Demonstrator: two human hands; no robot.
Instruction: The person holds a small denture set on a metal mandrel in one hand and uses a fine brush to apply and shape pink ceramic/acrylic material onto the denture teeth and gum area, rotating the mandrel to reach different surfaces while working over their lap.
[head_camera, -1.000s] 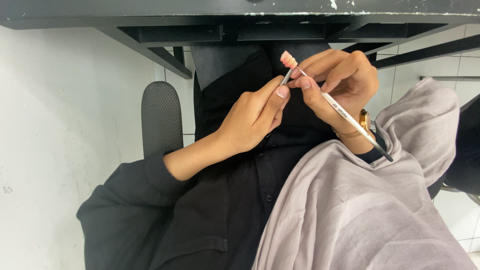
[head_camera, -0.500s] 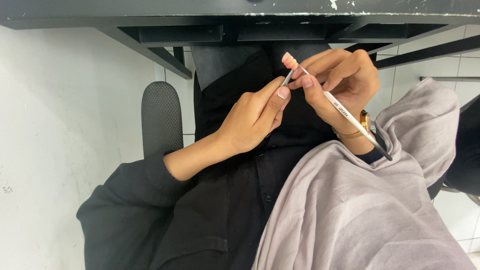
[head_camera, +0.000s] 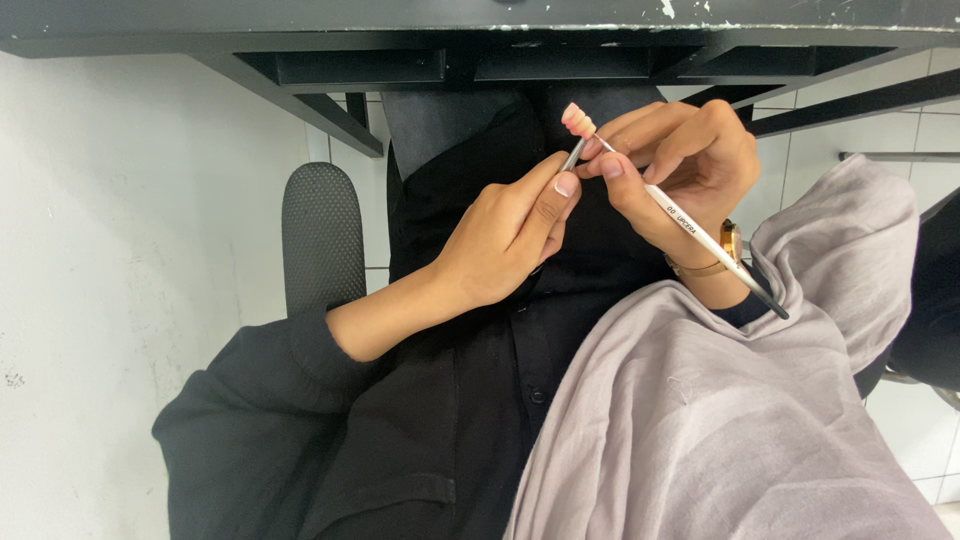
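Two hands meet over the lap, and between them sits a small pink tooth-shaped model (head_camera: 577, 119) mounted on the tip of a thin metal holder (head_camera: 572, 155). That model is held up in the air just below the dark underside of the desk (head_camera: 480, 40), in front of the person's black shirt (head_camera: 470, 400). The left hand (head_camera: 505, 235) comes up from below and left; its fingers (head_camera: 560, 190) are curled closed around the metal holder, thumb pressed along its shaft, so the pink piece stands clear above the fingertips. The right hand (head_camera: 690, 165) is just beside it on the right, clenched in a pen-style grip on a slender white-handled brush (head_camera: 690, 225). The long axis of the brush runs diagonally, its dark tail end pointing down and to the right past a gold-coloured wristwatch (head_camera: 725, 255), its working tip pointing up and left so that it touches or almost touches the pink model; the exact contact is too small to tell. So the model lies up and to the left of the right hand's fingers, straight above the left hand's, and both hands are about equally close to it. A grey shawl (head_camera: 740, 420) drapes over the right arm and lap, a black mesh chair arm (head_camera: 322, 235) stands at the left, and white floor tiles (head_camera: 120, 250) lie beneath.
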